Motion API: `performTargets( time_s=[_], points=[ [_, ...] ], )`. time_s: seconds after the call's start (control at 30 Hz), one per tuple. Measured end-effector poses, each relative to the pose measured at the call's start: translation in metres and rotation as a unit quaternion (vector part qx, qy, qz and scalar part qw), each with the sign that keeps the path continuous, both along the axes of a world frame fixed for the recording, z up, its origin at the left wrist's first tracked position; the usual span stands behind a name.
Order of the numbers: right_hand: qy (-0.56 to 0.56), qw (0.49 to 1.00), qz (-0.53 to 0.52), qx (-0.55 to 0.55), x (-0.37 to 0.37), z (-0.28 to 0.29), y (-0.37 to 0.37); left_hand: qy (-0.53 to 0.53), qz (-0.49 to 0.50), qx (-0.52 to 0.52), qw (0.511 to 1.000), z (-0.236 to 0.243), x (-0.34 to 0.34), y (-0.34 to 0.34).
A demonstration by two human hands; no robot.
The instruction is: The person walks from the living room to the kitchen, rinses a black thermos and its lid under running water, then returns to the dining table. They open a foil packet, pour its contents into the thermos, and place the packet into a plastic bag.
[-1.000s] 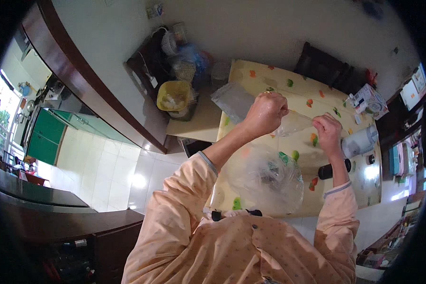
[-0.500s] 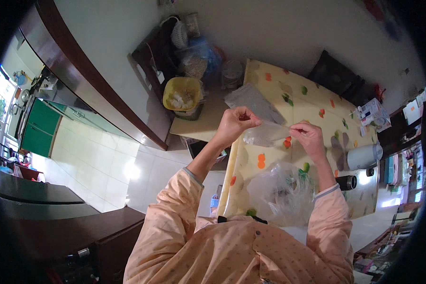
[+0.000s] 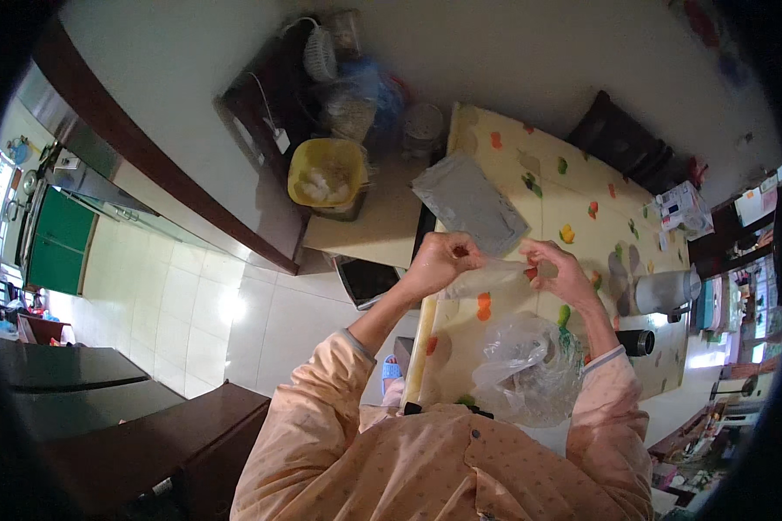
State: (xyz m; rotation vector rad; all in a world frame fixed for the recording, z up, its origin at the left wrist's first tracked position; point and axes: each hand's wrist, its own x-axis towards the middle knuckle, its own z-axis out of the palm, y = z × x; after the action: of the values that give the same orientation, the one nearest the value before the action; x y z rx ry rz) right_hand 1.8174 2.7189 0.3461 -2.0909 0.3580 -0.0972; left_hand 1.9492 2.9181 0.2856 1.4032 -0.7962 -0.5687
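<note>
While the yellow bin (image 3: pixel 328 173) sits off the table's (image 3: pixel 582 187) left end, the left hand (image 3: pixel 444 260) has dropped lower over the patterned cloth than a second ago, fingers pinched shut on one end of a clear plastic bag (image 3: pixel 487 280). To its right the right hand (image 3: pixel 560 271) pinches the other end, stretching the film flat between them, so the bag looks to be getting straightened. Near the table's front edge lies a crumpled bag (image 3: pixel 527 369); further right stands a grey jug (image 3: pixel 665 291).
</note>
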Motion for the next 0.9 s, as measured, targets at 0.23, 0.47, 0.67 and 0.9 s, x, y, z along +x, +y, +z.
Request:
performTargets(
  time_s=[0.23, 0.47, 0.67, 0.9],
  points=[
    [-0.095, 0.952, 0.173, -0.234, 0.013, -0.019, 0.005, -0.018, -0.054, 0.026, 0.998, -0.004, -0.005, -0.033],
    [-0.076, 0.976, 0.119, -0.167, 0.014, -0.016, 0.003, -0.004, -0.088, -0.068, 0.994, -0.014, 0.000, -0.035],
    [-0.135, 0.959, 0.192, -0.157, 0.028, -0.017, 0.006, -0.050, -0.184, -0.028, 0.981, -0.043, 0.013, -0.030],
    [-0.074, 0.975, 0.153, -0.144, 0.047, -0.025, 0.008, 0.002, -0.185, 0.018, 0.983, -0.069, 0.026, -0.012]
  ],
)
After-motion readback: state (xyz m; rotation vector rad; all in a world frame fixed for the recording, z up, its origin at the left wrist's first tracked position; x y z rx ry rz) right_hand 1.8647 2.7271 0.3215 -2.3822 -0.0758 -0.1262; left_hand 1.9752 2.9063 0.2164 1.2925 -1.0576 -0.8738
